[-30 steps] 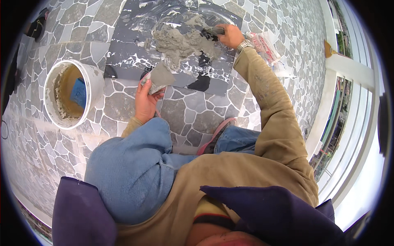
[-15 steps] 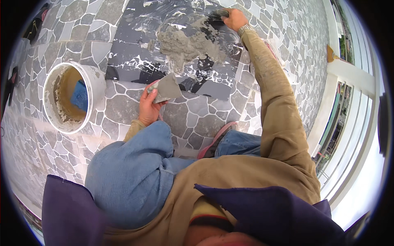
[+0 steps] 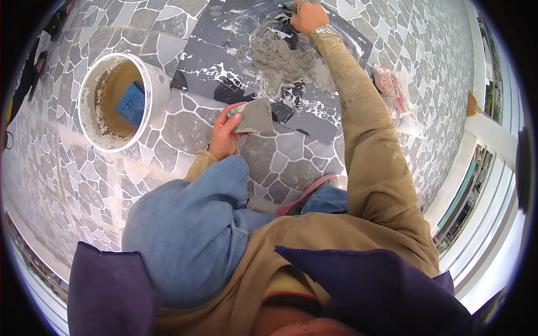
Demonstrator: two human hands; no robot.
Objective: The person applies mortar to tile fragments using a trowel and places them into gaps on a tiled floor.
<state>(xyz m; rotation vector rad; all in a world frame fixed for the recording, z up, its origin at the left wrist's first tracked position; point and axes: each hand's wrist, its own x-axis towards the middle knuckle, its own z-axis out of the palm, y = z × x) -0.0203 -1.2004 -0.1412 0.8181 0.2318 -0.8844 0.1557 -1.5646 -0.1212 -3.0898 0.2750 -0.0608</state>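
Observation:
My left hand (image 3: 225, 134) is closed on a flat, squarish scraper (image 3: 256, 116) smeared with grey mortar, above the near edge of the board. That dark board (image 3: 316, 126) lies on the floor, streaked with white and grey residue. A lumpy heap of wet grey mortar (image 3: 288, 63) is spread over its middle. Beyond the heap, at the far edge of the board, my right hand (image 3: 309, 18) is closed, its knuckles turned up. Whatever its fingers hold is mostly hidden; only a small greyish bit shows beside them.
To the left stands a white bucket (image 3: 84, 120) of brownish water with a blue sponge (image 3: 131, 104) in it. A crumpled plastic bag (image 3: 390, 85) lies right of the board. White railings (image 3: 493, 185) line the far right, beside the stone-patterned floor (image 3: 185, 131).
The view has shifted, so the board and bucket sit further right, and the bag shows more. My right hand has moved left along the far side of the board. My left hand still holds the scraper.

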